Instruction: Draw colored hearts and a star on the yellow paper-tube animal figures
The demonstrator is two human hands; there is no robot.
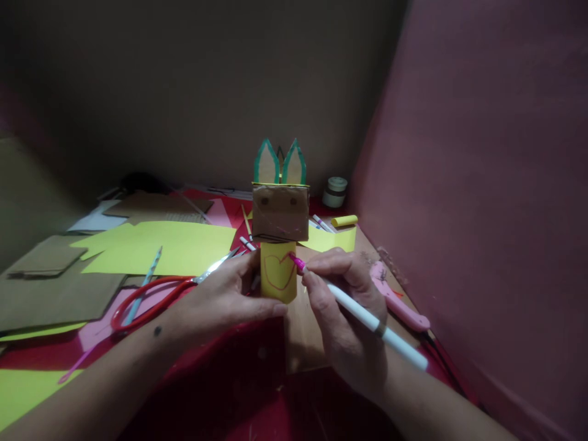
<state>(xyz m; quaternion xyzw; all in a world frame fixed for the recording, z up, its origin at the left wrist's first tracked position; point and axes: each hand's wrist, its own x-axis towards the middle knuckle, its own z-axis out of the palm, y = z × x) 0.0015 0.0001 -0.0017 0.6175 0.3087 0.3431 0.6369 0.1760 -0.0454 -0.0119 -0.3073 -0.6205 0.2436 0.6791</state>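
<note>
A craft figure stands upright before me, with a yellow paper tube body [278,294], a brown cardboard box head [280,214] and pointed ears [294,162] edged in green. A heart outline is drawn on the tube. My left hand [234,288] is wrapped round the tube from the left, its thumb across the lower front; its other fingers are partly hidden behind. Pinched in my right hand [344,306] is a white marker [358,306] with a magenta tip, which touches the heart's upper right edge.
Red-handled scissors [151,306] and a light blue pencil [147,278] lie at left near yellow paper [160,245] and cardboard pieces [55,300]. A pink glue gun [399,303] is at right by the pink wall [482,184]. A lidded jar [335,193] stands behind.
</note>
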